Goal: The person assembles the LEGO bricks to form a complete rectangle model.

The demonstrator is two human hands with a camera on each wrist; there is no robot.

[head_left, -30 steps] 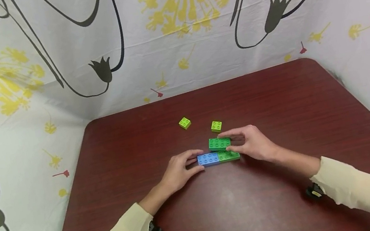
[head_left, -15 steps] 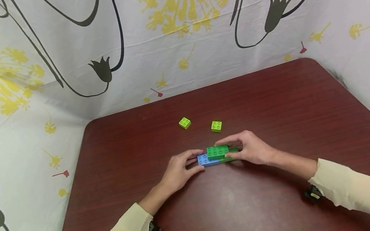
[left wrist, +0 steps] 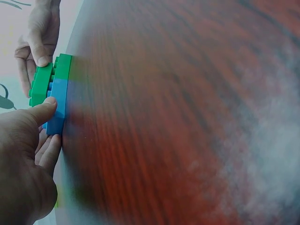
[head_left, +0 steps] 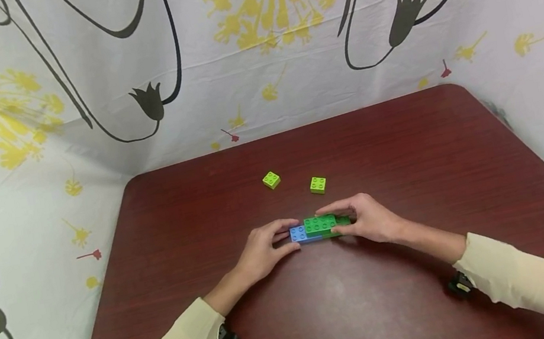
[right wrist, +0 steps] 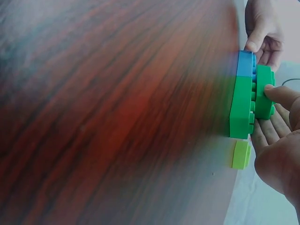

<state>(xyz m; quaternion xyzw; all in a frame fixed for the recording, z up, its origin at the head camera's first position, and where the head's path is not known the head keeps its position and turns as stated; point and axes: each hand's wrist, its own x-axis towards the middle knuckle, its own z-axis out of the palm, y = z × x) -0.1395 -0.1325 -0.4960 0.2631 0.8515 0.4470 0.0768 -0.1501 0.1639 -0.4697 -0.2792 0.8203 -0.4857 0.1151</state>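
A blue building brick (head_left: 298, 236) and a green building brick (right wrist: 240, 110) lie end to end on the table. My left hand (head_left: 263, 250) pinches the blue brick's left end between thumb and fingers. With thumb and fingertips my right hand (head_left: 373, 218) grips a second green building brick (head_left: 319, 224) by its long sides. That upper brick sits over the joint, spanning part of the blue one and part of the lower green one. In the right wrist view a narrow gap with studs showing separates the upper brick from the lower pair.
Two small lime-green bricks, one (head_left: 271, 180) at the left and one (head_left: 318, 185) at the right, lie beyond the hands on the dark red-brown table (head_left: 297, 321). A white patterned cloth (head_left: 251, 47) hangs behind the table's far edge.
My right hand has brought the upper green brick toward me, slightly left and down, from behind the row to over the joint. My left hand has stayed on the blue brick.
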